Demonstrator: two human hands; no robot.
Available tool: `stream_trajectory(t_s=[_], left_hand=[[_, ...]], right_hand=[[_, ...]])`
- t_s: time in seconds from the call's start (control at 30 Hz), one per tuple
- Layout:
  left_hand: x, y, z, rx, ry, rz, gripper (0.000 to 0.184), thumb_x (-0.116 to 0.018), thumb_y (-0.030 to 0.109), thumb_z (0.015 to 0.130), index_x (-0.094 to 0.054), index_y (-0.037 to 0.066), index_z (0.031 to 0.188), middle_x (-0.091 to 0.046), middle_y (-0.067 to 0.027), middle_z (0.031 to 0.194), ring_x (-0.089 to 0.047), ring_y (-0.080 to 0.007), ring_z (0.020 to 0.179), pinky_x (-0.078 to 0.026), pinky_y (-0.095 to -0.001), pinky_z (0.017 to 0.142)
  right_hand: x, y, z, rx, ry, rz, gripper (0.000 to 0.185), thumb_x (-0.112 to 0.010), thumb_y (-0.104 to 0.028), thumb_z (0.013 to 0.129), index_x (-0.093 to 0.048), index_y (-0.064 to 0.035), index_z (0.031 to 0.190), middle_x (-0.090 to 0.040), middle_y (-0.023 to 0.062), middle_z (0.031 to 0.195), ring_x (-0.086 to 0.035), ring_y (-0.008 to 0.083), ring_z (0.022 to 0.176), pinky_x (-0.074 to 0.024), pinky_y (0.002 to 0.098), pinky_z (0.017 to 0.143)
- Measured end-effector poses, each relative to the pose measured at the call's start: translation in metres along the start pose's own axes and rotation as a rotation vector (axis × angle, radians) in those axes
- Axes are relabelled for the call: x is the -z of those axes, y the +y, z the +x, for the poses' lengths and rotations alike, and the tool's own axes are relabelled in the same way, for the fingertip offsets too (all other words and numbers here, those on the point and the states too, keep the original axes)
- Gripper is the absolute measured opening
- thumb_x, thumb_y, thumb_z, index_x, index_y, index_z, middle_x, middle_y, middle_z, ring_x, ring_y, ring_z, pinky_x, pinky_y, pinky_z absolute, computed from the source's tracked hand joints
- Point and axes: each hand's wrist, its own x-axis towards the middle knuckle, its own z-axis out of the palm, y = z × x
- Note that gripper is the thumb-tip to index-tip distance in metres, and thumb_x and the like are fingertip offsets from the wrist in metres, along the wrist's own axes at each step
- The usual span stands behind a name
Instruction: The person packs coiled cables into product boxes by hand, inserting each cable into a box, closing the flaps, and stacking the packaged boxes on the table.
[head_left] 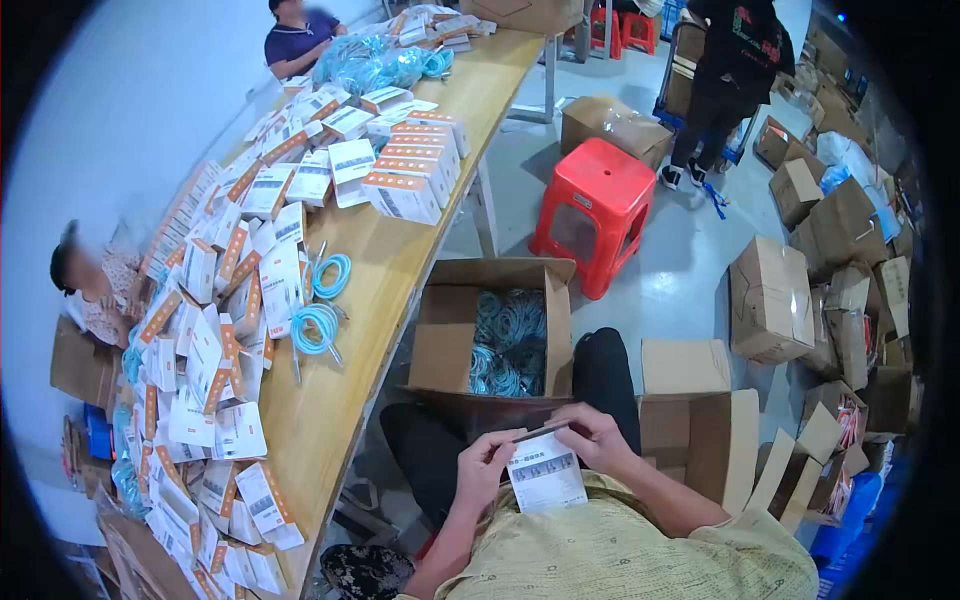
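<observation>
Just above my lap, a small white printed box (547,475) hangs between my two hands, its dark top edge toward the open carton. My left hand (486,462) pinches the top left corner, and my right hand (592,435) grips the top right corner. In front of my knees stands an open cardboard carton (440,350) with coiled teal cables (510,325) in it. On the wooden table (400,250) to the left lie many white and orange boxes (205,355) and two loose teal cable coils (315,328).
A red stool (600,190) stands beyond the carton. Open cartons (700,430) sit right of my knee, and more boxes (770,300) line the right side. Two people are across the table; another person (735,80) stands at the back by a cart.
</observation>
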Motion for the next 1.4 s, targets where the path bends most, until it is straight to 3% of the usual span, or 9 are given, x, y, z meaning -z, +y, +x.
stream_trajectory(t_s=[0.2, 0.33, 0.53, 0.83, 1.03, 1.2, 1.4], left_hand=[[-0.001, 0.016, 0.002, -0.117, -0.139, 0.021, 0.021, -0.061, -0.003, 0.091, -0.067, -0.002, 0.112, -0.072, -0.0140, 0.114, -0.065, -0.0160, 0.094, -0.051, -0.0248, 0.086], [-0.003, 0.043, 0.002, 0.124, -0.184, 0.116, 0.025, -0.064, -0.002, 0.090, -0.068, -0.002, 0.115, -0.073, -0.0134, 0.113, -0.065, -0.0151, 0.093, -0.051, -0.0232, 0.084], [-0.004, 0.055, 0.000, 0.113, -0.175, 0.304, 0.028, -0.066, 0.002, 0.091, -0.071, -0.002, 0.118, -0.074, -0.0113, 0.113, -0.065, -0.0133, 0.092, -0.051, -0.0221, 0.082], [0.004, 0.063, 0.008, 0.154, -0.266, 0.241, 0.030, -0.066, 0.006, 0.093, -0.071, 0.000, 0.123, -0.074, -0.0092, 0.112, -0.064, -0.0118, 0.090, -0.049, -0.0213, 0.080], [0.008, 0.045, 0.008, 0.159, -0.287, 0.132, 0.030, -0.065, 0.005, 0.094, -0.070, -0.001, 0.123, -0.073, -0.0100, 0.118, -0.063, -0.0123, 0.095, -0.048, -0.0217, 0.083], [0.005, 0.043, 0.004, 0.080, -0.277, 0.136, 0.031, -0.062, 0.003, 0.095, -0.069, -0.001, 0.125, -0.070, -0.0105, 0.123, -0.062, -0.0138, 0.101, -0.047, -0.0226, 0.086], [0.010, 0.042, 0.002, 0.026, -0.287, 0.178, 0.031, -0.061, 0.001, 0.094, -0.070, -0.001, 0.124, -0.068, -0.0104, 0.127, -0.062, -0.0165, 0.105, -0.047, -0.0241, 0.088]], right_hand=[[0.019, -0.010, 0.001, 0.014, -0.224, 0.082, 0.015, -0.066, -0.001, 0.092, -0.071, 0.0005, 0.106, -0.071, 0.0090, 0.104, -0.057, 0.0102, 0.077, -0.0456, 0.0214, 0.067], [0.015, -0.020, 0.002, -0.105, -0.182, 0.167, 0.014, -0.070, -0.006, 0.091, -0.072, 0.0014, 0.103, -0.071, 0.0081, 0.096, -0.059, 0.0107, 0.074, -0.0466, 0.0220, 0.065], [0.013, -0.020, 0.000, -0.168, -0.195, 0.080, 0.014, -0.070, -0.001, 0.091, -0.072, 0.0019, 0.104, -0.072, 0.0087, 0.102, -0.059, 0.0095, 0.076, -0.0469, 0.0198, 0.068], [0.019, -0.030, 0.016, -0.365, -0.282, 0.171, 0.008, -0.071, -0.002, 0.091, -0.074, 0.0008, 0.098, -0.073, 0.0059, 0.090, -0.060, 0.0092, 0.075, -0.0477, 0.0205, 0.068], [0.019, -0.032, 0.012, -0.319, -0.246, 0.127, 0.010, -0.071, -0.001, 0.091, -0.075, 0.0009, 0.099, -0.073, 0.0077, 0.093, -0.061, 0.0103, 0.077, -0.0483, 0.0215, 0.068], [0.018, -0.034, 0.008, -0.056, -0.227, -0.014, 0.013, -0.075, -0.008, 0.089, -0.075, 0.0034, 0.095, -0.073, 0.0080, 0.094, -0.061, 0.0120, 0.076, -0.0479, 0.0224, 0.065], [0.011, -0.027, -0.010, -0.092, -0.202, 0.141, 0.025, -0.073, -0.006, 0.089, -0.069, 0.0038, 0.112, -0.070, 0.0103, 0.109, -0.062, 0.0145, 0.087, -0.0486, 0.0239, 0.072]])
